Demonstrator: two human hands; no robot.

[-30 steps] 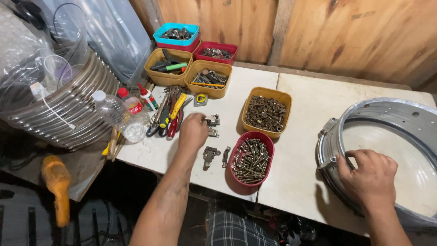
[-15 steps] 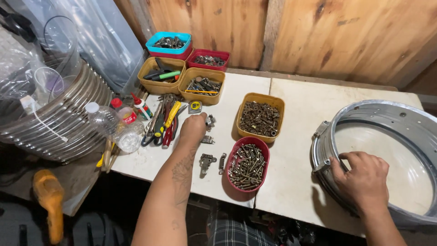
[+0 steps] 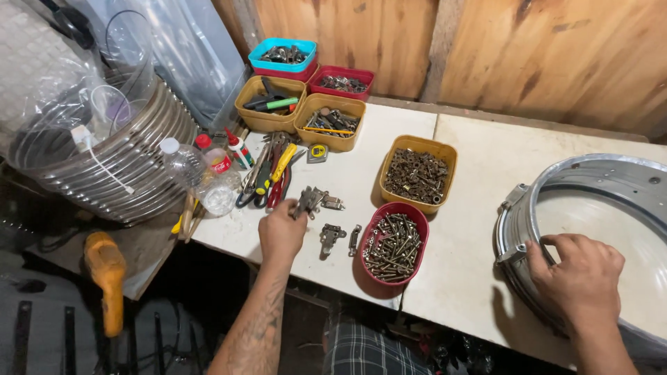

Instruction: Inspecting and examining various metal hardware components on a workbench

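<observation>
The left hand [image 3: 281,232] pinches 1 metal bracket [image 3: 306,201] off the white table [image 3: 361,173], with 2 more brackets [image 3: 332,238] lying at its 3 o'clock, kept close for easy picking. The right hand [image 3: 580,281] curls over the rim of the drum hoop [image 3: 597,180] (apparently steadying it), at 3 o'clock from the red tub of screws [image 3: 393,239].

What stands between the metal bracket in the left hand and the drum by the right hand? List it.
The left hand holds a metal bracket. Between it and the drum under the right hand stand the red tub of screws and the yellow tub of screws; past them the table is bare.
</observation>
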